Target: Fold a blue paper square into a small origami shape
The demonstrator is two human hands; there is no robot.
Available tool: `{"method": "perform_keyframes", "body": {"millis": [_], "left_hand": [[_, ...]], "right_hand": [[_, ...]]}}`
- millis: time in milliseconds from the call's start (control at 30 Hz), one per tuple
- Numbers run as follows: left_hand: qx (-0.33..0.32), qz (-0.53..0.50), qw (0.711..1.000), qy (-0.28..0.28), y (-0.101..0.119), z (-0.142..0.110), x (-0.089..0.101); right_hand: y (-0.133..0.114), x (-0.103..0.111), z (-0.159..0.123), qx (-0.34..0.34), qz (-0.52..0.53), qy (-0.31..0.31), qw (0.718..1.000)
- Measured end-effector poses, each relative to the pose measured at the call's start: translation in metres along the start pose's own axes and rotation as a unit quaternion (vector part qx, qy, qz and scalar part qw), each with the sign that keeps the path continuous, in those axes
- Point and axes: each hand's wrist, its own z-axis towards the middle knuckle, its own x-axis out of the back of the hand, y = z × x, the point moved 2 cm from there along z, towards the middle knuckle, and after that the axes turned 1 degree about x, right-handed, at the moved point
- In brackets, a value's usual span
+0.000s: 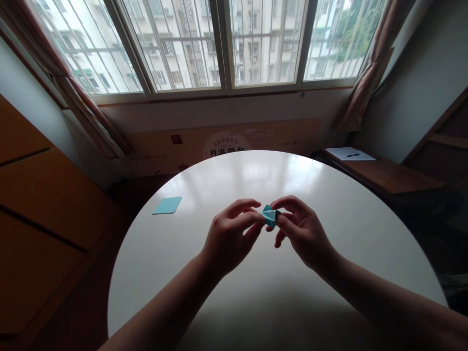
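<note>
A small piece of folded blue-green paper (269, 216) is held between my two hands, above the middle of the round white table (175, 292). My left hand (234, 231) pinches its left side between thumb and fingers. On the other side, my right hand (302, 229) grips the right edge with thumb and index finger, its lower fingers curled loosely beneath. The paper has several creased, pointed faces. Fingertips hide part of its edges.
Flat square sheets of blue-green paper (167, 205) lie at the table's left. Beyond the right edge stands a brown desk (398, 173) with a white paper (343, 154) and a pen (353, 155). Orange-brown cabinets (47, 195) are at left. A barred window (219, 44) is ahead.
</note>
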Motion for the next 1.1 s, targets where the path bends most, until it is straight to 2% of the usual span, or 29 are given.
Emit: {"method": "perform_keyframes", "body": {"millis": [133, 233, 300, 500, 733, 867, 933, 1100], "left_hand": [[-0.016, -0.005, 1.0, -0.024, 0.001, 0.0, -0.002], [-0.004, -0.023, 0.999, -0.03, 0.004, 0.0, -0.003], [0.032, -0.045, 0.998, -0.029, 0.005, 0.001, -0.003], [0.201, -0.105, 0.974, 0.0, 0.006, 0.002, -0.004], [0.279, -0.174, 0.943, -0.053, 0.001, 0.0, -0.013], [0.338, -0.239, 0.907, -0.074, 0.0, -0.002, -0.016], [0.346, -0.242, 0.903, -0.075, 0.001, -0.001, -0.017], [0.324, -0.199, 0.921, -0.079, 0.006, 0.0, -0.014]], "right_hand": [[0.0, -0.001, 0.001, 0.001, 0.008, 0.01, 1.0], [0.0, -0.001, 0.001, 0.001, 0.009, 0.015, 1.0], [0.001, -0.001, 0.001, -0.004, 0.005, 0.019, 1.0], [0.002, -0.001, 0.001, -0.008, -0.005, 0.02, 1.0], [0.003, -0.002, 0.0, -0.005, -0.007, 0.018, 1.0], [0.006, -0.003, 0.001, -0.012, -0.009, 0.017, 1.0], [0.007, -0.004, 0.001, -0.013, -0.012, 0.018, 1.0], [0.008, -0.004, 0.001, -0.01, -0.025, 0.024, 0.999]]}}
